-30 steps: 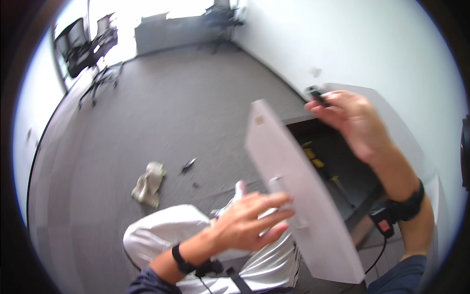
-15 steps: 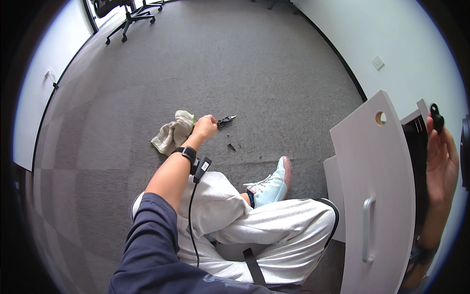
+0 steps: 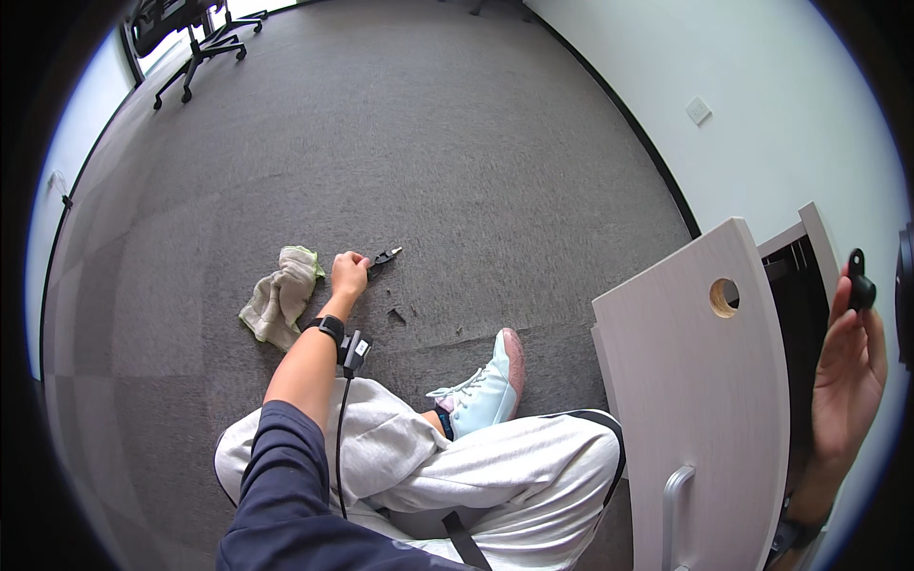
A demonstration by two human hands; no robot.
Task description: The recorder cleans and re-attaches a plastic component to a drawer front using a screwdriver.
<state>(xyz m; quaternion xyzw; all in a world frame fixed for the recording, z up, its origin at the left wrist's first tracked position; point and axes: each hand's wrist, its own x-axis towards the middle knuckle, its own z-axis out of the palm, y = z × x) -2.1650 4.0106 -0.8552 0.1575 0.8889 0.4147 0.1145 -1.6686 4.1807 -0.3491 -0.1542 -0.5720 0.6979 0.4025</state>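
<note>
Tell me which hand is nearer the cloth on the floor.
Left. The left hand is just right of the cloth; the right hand is far off to its right, beyond the drawer front.

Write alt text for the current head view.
Right hand holds a small black part beside a pale drawer front; left hand is at a small dark tool on grey carpet, near crumpled beige cloth.

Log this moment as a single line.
left hand: at dark tool on carpet | right hand: holding black part near drawer front | nearby: beige cloth left of left hand
</note>
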